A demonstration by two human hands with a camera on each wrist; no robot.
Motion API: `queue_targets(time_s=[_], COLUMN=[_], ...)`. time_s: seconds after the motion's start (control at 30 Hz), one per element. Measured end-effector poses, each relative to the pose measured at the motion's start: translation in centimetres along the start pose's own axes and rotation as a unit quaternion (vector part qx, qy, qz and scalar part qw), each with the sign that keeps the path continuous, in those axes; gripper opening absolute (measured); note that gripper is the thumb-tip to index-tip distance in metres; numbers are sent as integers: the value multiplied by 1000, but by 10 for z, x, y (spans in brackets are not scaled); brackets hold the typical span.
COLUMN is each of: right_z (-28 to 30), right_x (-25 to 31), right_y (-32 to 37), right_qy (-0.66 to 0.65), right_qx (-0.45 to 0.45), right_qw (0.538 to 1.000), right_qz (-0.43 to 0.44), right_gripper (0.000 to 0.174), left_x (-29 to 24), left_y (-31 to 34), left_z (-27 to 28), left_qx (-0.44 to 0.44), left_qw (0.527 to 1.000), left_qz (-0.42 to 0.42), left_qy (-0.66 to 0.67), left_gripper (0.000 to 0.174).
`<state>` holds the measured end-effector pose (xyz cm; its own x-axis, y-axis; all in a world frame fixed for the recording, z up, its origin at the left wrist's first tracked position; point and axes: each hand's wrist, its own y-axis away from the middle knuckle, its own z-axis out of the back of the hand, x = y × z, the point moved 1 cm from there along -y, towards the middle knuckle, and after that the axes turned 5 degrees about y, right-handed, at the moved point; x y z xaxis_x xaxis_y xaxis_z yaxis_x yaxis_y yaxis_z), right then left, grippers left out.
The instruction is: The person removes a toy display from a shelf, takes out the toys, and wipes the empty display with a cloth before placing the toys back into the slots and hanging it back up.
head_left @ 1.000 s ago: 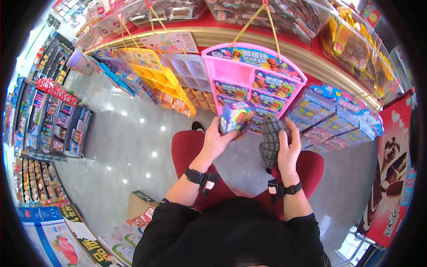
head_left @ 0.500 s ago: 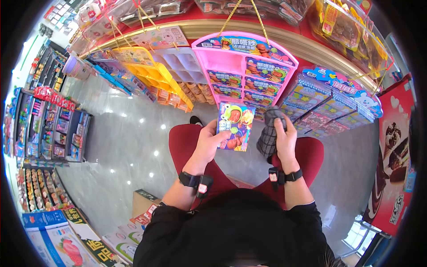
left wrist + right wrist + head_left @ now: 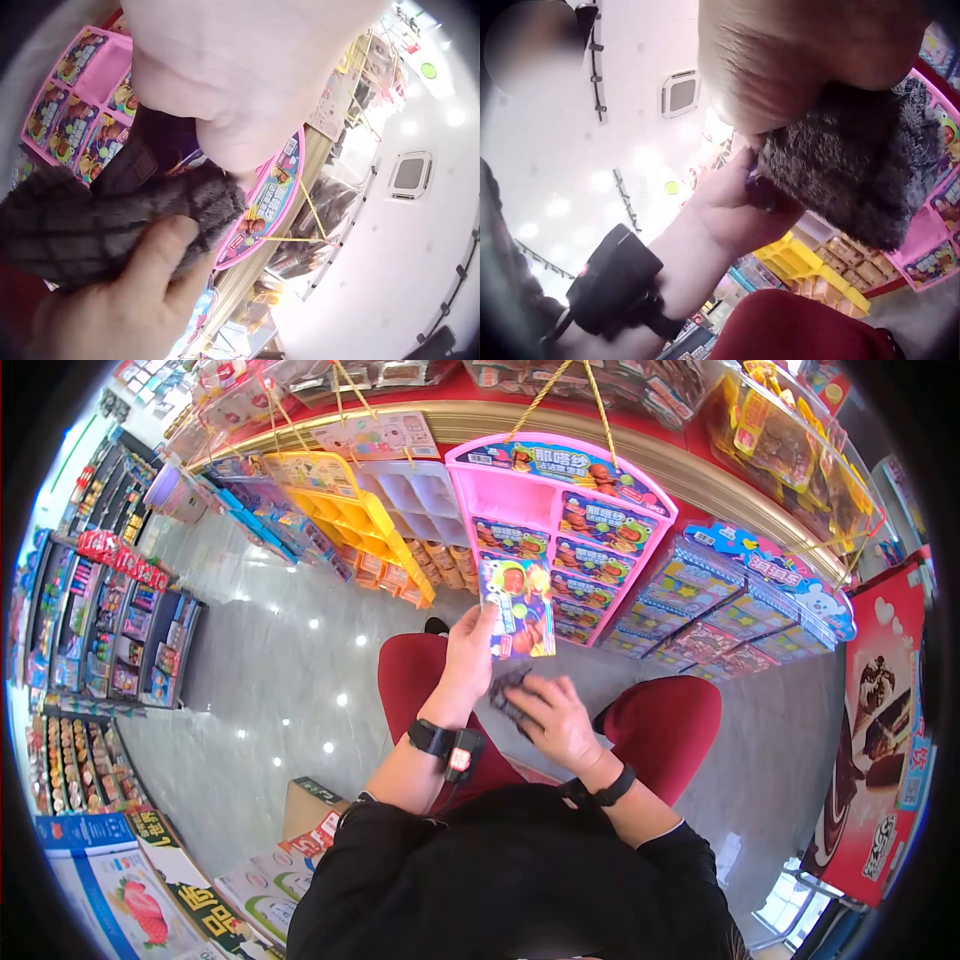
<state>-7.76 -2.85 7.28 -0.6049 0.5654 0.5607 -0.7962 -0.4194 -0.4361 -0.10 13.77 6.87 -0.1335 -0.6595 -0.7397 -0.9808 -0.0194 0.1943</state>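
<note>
My left hand (image 3: pixel 478 642) grips a colourful toy box (image 3: pixel 516 608) by its lower left edge and holds it upright in front of a pink hanging display rack (image 3: pixel 520 495). My right hand (image 3: pixel 538 708) sits just below the box and clutches a dark grey checked cloth (image 3: pixel 506 690), close to the left palm. In the left wrist view the cloth (image 3: pixel 112 217) lies between the left palm and the right hand's fingers (image 3: pixel 142 292). The right wrist view shows the cloth (image 3: pixel 847 161) bunched under the right hand, touching the left hand (image 3: pixel 731 214).
I sit in a shop aisle, red trousers (image 3: pixel 665 725) over a shiny grey floor (image 3: pixel 270 660). A yellow rack (image 3: pixel 350 520) and a blue rack (image 3: pixel 740 595) flank the pink one. Shelves (image 3: pixel 110 620) stand at left, cartons (image 3: pixel 300 840) by my left side.
The right hand has dropped with the cloth from beside the box to under it, near the left palm. The left hand has raised the box a little toward the pink rack.
</note>
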Motion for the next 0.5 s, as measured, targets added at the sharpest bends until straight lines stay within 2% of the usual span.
queue_targets(time_s=[0.03,0.07,0.13,0.17,0.2,0.27,0.3,0.33,0.4,0.43,0.5], right_z=[-8,-21,-32,-24,-10,19,28,29,28,33,23], right_x=[-5,-18,-50,-66,-69,-64,-56,-55,-51,-36,-29], right_y=[10,25,43,48,39,6,-11,-19,-29,-36,-34], right_qy=[-34,-33,-150,-304,-442,-625,-661,-658,-674,-711,-712], right_qx=[56,58,-11,-29,-50,-174,-198,-203,-104,-47,-38], right_qw=[998,997,976,903,781,650,611,611,608,574,567], right_qz=[23,27,-155,-303,-439,-397,-389,-389,-405,-404,-412], right_gripper=[41,41,34,32,31,36,41,41,47,54,58], left_x=[-4,-9,-23,-25,-24,-16,-9,-3,23,24,18], left_y=[-6,-10,-10,-8,-6,-2,-1,4,3,2,-3], left_z=[2,4,5,6,7,4,0,-12,-15,-17,-22], left_qx=[3,6,33,59,56,84,102,97,71,73,30], left_qw=[1000,999,998,996,996,993,989,990,990,990,988], left_qz=[-3,-7,7,29,29,86,103,93,37,38,-16], left_qy=[19,39,50,58,59,18,-8,-42,-114,-114,-151], left_gripper=[37,37,39,41,41,36,39,43,45,45,42])
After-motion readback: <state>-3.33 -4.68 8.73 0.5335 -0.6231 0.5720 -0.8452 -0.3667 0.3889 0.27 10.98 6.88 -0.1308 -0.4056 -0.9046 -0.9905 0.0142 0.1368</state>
